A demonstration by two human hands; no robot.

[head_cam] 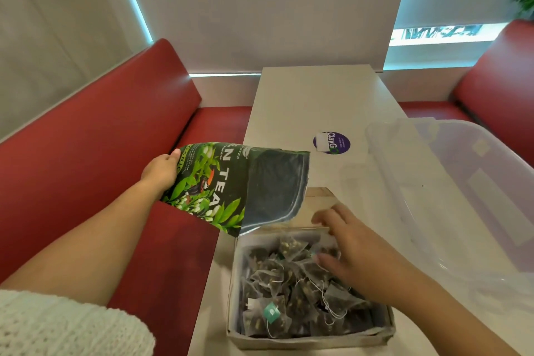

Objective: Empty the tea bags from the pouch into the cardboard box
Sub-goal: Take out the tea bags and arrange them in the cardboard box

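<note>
Two jobs: your left hand (161, 169) gripped the pouch (231, 185) tilted to pour into the cardboard box (306, 341); your flat right hand (355, 254) settled tea bags (277, 283).

The dark green pouch (219, 185) shows large white letters reading "N TEA", and "GANIC" runs along one end; its smaller lines are too blurred to read. A round purple sticker (331, 143) on the white table (303, 101) reads "ClayG", with its small print illegible.

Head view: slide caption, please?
Left hand holds green tea pouch above pale cardboard box of mesh tea bags; right hand open over them.
</note>
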